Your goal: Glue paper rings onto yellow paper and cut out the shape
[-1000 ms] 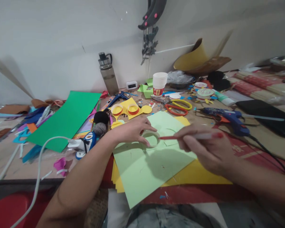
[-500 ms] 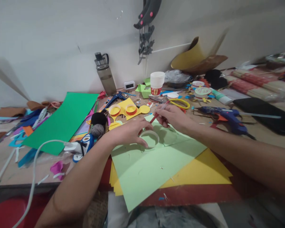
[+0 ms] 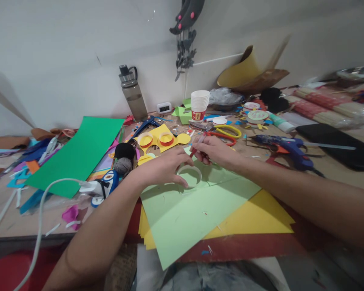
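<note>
A white ring (image 3: 200, 176) lies on a light green paper sheet (image 3: 197, 218). Around the ring's left side, my left hand (image 3: 165, 167) is curved, thumb at the near edge and fingers at the far edge. My right hand (image 3: 214, 151) is closed on a red pen (image 3: 193, 152), whose lower end is near the ring's far side; the exact tip is hard to make out. Yellow paper sheets (image 3: 261, 214) lie beneath the green one. Just beyond my right hand are scissors (image 3: 230, 131) with yellow and red handles.
Yellow cutouts with two rings (image 3: 165, 139) lie behind my left hand. A glue gun (image 3: 294, 151) and a black flat object (image 3: 336, 147) are at right. Stacked paper cups (image 3: 199, 107) and a bottle (image 3: 133, 95) stand behind. A white cord (image 3: 41, 226) crosses the left side.
My right hand has moved slightly left with the pen, closer to the ring, showing more of the scissors. My left hand stays at the ring.
</note>
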`<state>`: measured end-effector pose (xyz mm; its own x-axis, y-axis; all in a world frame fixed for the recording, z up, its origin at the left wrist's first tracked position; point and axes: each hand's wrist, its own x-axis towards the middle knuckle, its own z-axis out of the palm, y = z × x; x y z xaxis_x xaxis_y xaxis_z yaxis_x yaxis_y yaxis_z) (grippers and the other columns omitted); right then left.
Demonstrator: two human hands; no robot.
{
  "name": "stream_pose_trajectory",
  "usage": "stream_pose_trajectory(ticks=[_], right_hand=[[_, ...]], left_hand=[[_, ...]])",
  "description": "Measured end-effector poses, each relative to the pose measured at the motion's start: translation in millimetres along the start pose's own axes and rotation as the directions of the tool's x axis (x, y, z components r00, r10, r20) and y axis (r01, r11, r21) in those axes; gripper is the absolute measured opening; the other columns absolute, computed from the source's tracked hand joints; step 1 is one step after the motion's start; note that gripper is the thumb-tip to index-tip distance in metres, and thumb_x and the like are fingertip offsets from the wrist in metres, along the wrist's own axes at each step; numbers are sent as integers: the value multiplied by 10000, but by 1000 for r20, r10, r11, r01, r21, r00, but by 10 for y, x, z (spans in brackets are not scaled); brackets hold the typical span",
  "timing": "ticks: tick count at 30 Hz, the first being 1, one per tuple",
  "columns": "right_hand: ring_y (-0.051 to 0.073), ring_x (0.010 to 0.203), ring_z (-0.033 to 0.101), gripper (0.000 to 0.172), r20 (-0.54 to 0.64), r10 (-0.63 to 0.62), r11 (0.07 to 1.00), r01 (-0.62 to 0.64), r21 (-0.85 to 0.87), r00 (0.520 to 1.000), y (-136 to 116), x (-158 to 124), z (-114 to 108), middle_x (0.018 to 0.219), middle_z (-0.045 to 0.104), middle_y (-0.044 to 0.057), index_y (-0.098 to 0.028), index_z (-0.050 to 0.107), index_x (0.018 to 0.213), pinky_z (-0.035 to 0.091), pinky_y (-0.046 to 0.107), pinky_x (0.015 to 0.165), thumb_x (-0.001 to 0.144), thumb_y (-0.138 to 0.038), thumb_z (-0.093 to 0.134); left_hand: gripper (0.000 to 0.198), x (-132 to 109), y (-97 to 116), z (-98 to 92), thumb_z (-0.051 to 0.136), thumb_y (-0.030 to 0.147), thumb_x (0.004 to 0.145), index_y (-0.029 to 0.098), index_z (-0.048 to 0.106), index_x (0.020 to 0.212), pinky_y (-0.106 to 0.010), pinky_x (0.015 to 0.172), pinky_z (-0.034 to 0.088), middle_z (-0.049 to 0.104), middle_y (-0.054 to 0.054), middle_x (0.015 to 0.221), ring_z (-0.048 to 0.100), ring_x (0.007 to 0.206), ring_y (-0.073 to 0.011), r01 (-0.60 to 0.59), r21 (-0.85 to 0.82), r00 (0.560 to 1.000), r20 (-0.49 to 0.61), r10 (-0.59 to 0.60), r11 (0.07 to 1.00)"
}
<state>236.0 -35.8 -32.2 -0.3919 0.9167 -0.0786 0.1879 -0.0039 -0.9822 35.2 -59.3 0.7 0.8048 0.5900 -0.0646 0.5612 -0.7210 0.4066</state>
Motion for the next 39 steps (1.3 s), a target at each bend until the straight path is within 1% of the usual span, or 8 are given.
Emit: stream_pose_trajectory(ticks=[9, 16, 21, 24, 27, 32, 35, 39], right_hand=[[67, 360, 462, 207, 6, -11, 998, 12, -59, 1000, 24, 8, -15, 476, 533, -43, -175, 569, 676, 349, 177, 351, 872, -237, 548], [72, 373, 455, 234, -30, -11, 994, 7, -109, 999, 64, -14, -60, 488, 540, -31, -183, 558, 673, 339, 186, 356, 886, -267, 510], [75, 368, 442, 234, -36, -14, 991, 9, -135, 999, 50, -78, -106, 492, 541, -32, -192, 546, 673, 336, 201, 365, 889, -273, 507], [70, 371, 441, 291, -41, -21, 988, 14, -151, 999, 27, -134, -136, 494, 518, -32, -194, 512, 609, 333, 203, 375, 891, -265, 500], [65, 375, 439, 344, -49, -11, 987, 3, -163, 999, -15, -203, -154, 497, 506, -29, -194, 489, 563, 331, 202, 381, 900, -261, 485], [70, 371, 430, 310, -49, 17, 980, -26, -198, 999, -84, -310, -161, 485, 507, -35, -193, 512, 604, 323, 203, 373, 907, -245, 474], [70, 376, 431, 313, -49, 3, 985, -12, -172, 999, -56, -330, -185, 489, 515, -28, -190, 511, 603, 324, 205, 377, 908, -256, 479], [75, 383, 426, 233, -77, -37, 998, 33, -53, 996, 25, -317, -228, 508, 522, -31, -187, 535, 679, 316, 207, 371, 897, -264, 502]], left_hand=[[520, 5, 50, -35, 790, 410, 721, 157, 623, 1144, -281, 774, 416, 562, -67, 1035, 544, 903, -194, 11, 34, 1000, 14, -11, 999], [501, 4, 57, -34, 798, 390, 719, 164, 628, 1132, -286, 788, 420, 572, -63, 1032, 546, 905, -192, 27, 32, 999, 16, -28, 999], [522, -2, 45, -24, 790, 411, 724, 159, 625, 1150, -279, 778, 417, 577, -63, 1029, 539, 894, -187, 19, 14, 1000, 7, -19, 1000], [531, -4, 45, -26, 790, 419, 722, 151, 629, 1151, -274, 769, 412, 577, -56, 1004, 534, 880, -182, 17, 9, 1000, 9, -17, 1000], [512, 0, 51, -34, 789, 421, 722, 172, 638, 1143, -273, 766, 407, 575, -44, 977, 532, 866, -179, 8, -3, 1000, 11, -8, 1000], [498, 4, 45, -38, 788, 418, 725, 202, 640, 1149, -274, 760, 404, 565, -34, 953, 528, 843, -174, 8, -25, 1000, 8, -8, 1000], [500, 2, 39, -40, 788, 413, 725, 191, 635, 1147, -276, 761, 405, 566, -33, 948, 527, 841, -174, 22, -23, 1000, 13, -22, 999], [502, -3, 46, -42, 785, 416, 725, 189, 627, 1144, -278, 758, 405, 564, -29, 949, 526, 840, -173, 34, -22, 999, 15, -34, 999]])
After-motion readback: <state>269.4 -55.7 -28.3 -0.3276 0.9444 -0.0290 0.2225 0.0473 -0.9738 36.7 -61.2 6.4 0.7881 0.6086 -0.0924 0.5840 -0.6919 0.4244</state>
